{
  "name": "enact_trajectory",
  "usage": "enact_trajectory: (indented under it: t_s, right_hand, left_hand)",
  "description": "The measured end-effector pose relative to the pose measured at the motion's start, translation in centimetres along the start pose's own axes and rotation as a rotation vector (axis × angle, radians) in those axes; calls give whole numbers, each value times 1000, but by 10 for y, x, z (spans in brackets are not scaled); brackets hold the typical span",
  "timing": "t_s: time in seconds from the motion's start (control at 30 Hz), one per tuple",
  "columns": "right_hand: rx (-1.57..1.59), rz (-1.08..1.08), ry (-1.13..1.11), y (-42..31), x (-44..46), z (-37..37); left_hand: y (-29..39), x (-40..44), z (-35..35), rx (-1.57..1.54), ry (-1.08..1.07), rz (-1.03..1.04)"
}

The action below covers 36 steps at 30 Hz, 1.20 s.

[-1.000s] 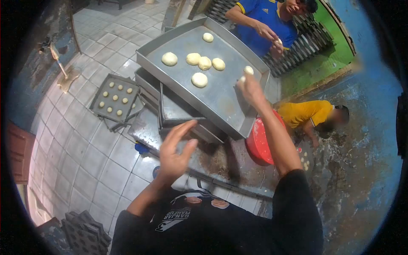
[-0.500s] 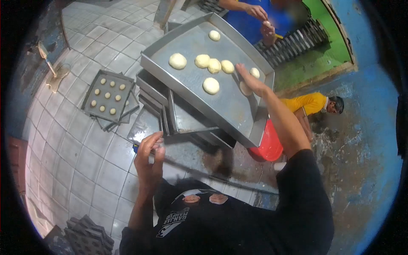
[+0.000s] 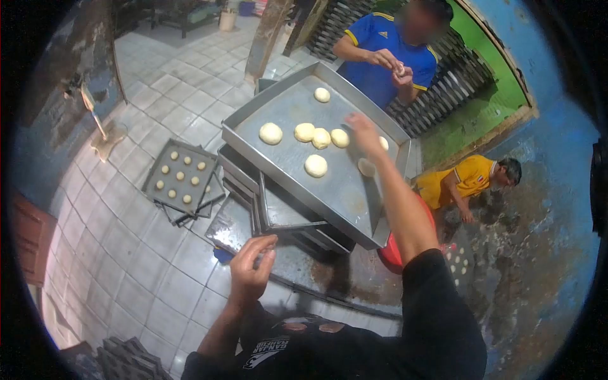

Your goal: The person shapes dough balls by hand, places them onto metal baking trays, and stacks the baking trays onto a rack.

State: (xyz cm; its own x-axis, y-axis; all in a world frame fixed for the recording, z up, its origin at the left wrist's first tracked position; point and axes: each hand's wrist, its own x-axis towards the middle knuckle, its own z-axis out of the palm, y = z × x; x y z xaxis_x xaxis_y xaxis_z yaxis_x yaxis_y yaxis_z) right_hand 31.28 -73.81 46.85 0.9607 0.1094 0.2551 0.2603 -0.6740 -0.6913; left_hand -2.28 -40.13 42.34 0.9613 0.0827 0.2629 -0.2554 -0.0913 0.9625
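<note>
A big rectangular metal tray [image 3: 342, 190] with raised sides rests on a stack of similar trays. Several pale dough balls lie in it; one dough ball [image 3: 315, 165] sits near the middle. My right hand [image 3: 364, 134] is over the right part of the tray, fingers extended and slightly blurred. Beside its wrist is a flatter dough piece [image 3: 366, 167], and another ball is partly hidden behind the hand. My left hand [image 3: 252, 269] hangs in front of the stacked trays [image 3: 291, 206], fingers loosely curled and thumb apart, with nothing visible in it.
Left on the tiled floor, a smaller tray [image 3: 180, 176] holds several small dough balls. A red basin [image 3: 391, 253] stands under the big tray's right end. Across the tray, a person in blue [image 3: 380, 82] handles a small piece; a person in yellow [image 3: 472, 177] is at right.
The view has tilted up, showing more of the co-worker in blue. My right hand has lifted slightly from the tray surface. The dough balls keep their places.
</note>
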Motion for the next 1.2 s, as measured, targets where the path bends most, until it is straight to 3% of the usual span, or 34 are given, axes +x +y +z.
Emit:
enact_trajectory:
  t_s: [0.03,0.07,0.17,0.2,0.3,0.37,0.43,0.47,0.53,0.57,0.67,0.73,0.77,0.83,0.87,0.93,1.03,1.07,1.1,1.17,1.2]
  right_hand:
    - [-49,67,3,-24,-26,23]
    - [-452,-185,12,-1,-24,38]
    - [-185,6,-8,-61,-63,-3]
    - [-171,37,22,-74,-86,-20]
    - [38,-134,180,-112,-170,-80]
    - [137,-254,207,-117,-258,-93]
    - [-29,-418,127,-122,-349,-105]
    - [10,-426,113,-115,-391,-106]
    - [31,-335,292,-95,-461,-112]
    - [33,-324,311,-83,-489,-120]
    - [3,-110,358,-42,-570,-149]
    - [116,214,279,-9,-615,-163]
    - [128,227,281,15,-630,-159]
    - [732,388,620,58,-660,-147]
    - [673,371,644,49,-665,-157]
    - [756,440,583,48,-676,-174]
    - [983,506,485,61,-670,-196]
    - [926,439,573,67,-660,-199]
    - [865,367,663,75,-650,-200]
    - [748,395,716,113,-638,-179]
    - [463,492,546,122,-634,-173]
  left_hand:
    - [7,-2,6,20,-18,18]
    - [12,-5,14,12,-13,48]
    - [24,-23,33,34,-63,98]
    - [34,-31,41,-57,-58,28]
    - [41,-60,81,-153,-179,-27]
    - [60,-78,137,-438,6,3]
    - [75,-103,185,-483,-31,7]
    - [74,-115,204,-589,-158,-164]
    - [73,-140,249,-738,-325,-461]
    - [61,-155,278,-668,-384,-308]
    - [40,-207,344,-508,-457,-327]
    - [22,-237,382,-117,-479,-140]
    - [28,-248,401,-105,-489,-150]
    - [42,-268,436,-353,-584,-388]
    - [48,-271,447,-347,-576,-412]
    - [57,-271,467,-185,-579,-267]
    - [35,-264,474,-351,-676,-390]
    - [34,-262,478,-496,-634,-590]
    - [19,-259,479,-475,-622,-601]
    - [-29,-249,480,-243,-597,-663]
    - [-50,-246,473,57,-753,-557]
